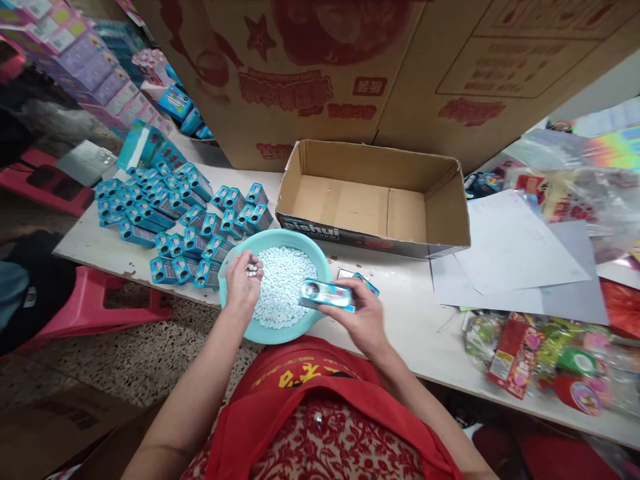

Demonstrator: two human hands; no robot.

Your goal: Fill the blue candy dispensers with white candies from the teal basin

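Observation:
A turquoise plastic bowl (324,257) holds a heap of small white pellets (284,287), perhaps candies. Over its left side, my left hand (243,283) is cupped with curled fingers around a few of these pellets. At the bowl's right rim, my right hand (364,313) grips a small blue box (327,294) between thumb and fingers. That box is tilted, and its end with a round dark opening points left over the pellets. Behind my right hand, another blue item (370,283) lies partly hidden on the table. Left of the bowl stand several similar blue boxes (170,200) in rows.
An open cardboard tray (373,248) sits behind the bowl, against a large carton (320,87). White sheets (520,247) and bagged packages (520,357) lie on the right of the table (400,333). A pink stool (107,303) stands at left.

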